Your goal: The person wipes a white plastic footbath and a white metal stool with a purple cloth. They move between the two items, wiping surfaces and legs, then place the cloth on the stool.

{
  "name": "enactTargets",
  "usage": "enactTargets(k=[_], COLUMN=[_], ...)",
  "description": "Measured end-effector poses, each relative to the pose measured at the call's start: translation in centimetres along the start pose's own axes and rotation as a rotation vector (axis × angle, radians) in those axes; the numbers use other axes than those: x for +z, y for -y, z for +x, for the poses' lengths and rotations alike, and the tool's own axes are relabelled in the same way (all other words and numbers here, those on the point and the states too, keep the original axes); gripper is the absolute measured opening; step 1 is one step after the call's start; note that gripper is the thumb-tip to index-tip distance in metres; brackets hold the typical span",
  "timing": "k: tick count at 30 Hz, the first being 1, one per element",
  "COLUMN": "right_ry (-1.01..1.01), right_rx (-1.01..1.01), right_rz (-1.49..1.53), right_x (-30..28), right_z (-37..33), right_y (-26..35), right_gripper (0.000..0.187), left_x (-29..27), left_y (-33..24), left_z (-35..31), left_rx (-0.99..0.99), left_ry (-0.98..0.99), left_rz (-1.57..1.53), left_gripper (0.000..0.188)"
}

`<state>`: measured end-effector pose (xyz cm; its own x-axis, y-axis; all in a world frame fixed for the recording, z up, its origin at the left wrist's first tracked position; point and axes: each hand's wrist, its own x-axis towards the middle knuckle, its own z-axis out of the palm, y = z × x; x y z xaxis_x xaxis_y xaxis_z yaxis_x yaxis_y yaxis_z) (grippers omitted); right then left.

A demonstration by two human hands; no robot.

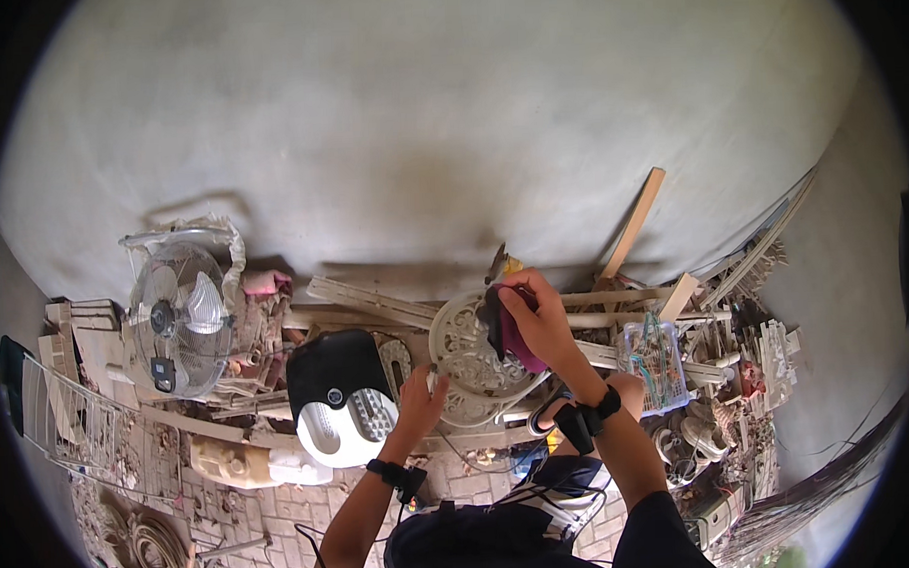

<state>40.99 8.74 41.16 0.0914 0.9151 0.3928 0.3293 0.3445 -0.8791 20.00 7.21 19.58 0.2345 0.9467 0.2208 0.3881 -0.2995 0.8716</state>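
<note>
A white garden chair (pixel 466 409) with scrolled openwork stands in front of me, dusty in places. My right hand (pixel 538 319) grips a maroon-and-black cloth (pixel 518 344) and presses it against the chair's right rim. At the near left rim, my left hand (pixel 419 401) has its fingers curled against the chair's edge, thumb toward the openwork. Part of the chair is covered by the cloth and my right hand. Both wrists wear black straps with small devices.
Left of the chair sits a black-and-white foot massager (pixel 340 396). A fan (pixel 180 319) and a wire rack (pixel 69 413) stand farther left. Planks (pixel 633 223) lean on the wall (pixel 449 114). At right are a plastic basket (pixel 656 367) and scattered scrap. Coiled hose (pixel 159 555) lies lower left.
</note>
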Motion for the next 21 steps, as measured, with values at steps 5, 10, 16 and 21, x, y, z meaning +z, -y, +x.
enactTargets(k=[5,10,16,21], right_ry=[-0.044,-0.063,-0.030,0.057], right_rx=[-0.052,-0.059,-0.027,0.075], right_rz=[0.186,0.350,0.398,0.285], right_x=[-1.4,-1.8,-0.6,3.5], right_z=[1.1,1.5,0.5,-0.9], right_y=[1.5,2.6,2.2,1.6], right_gripper=[0.008,0.008,0.009,0.009], left_x=[0.9,1.3,-2.6,-6.7], left_y=[0.9,3.8,1.4,-3.7], left_z=[1.4,3.0,2.6,1.6], left_rx=[0.018,-0.274,-0.362,-0.190], left_ry=[-0.003,0.222,-0.017,0.055], left_rz=[-0.120,-0.620,-1.138,-1.200], left_gripper=[0.044,0.036,0.057,0.054])
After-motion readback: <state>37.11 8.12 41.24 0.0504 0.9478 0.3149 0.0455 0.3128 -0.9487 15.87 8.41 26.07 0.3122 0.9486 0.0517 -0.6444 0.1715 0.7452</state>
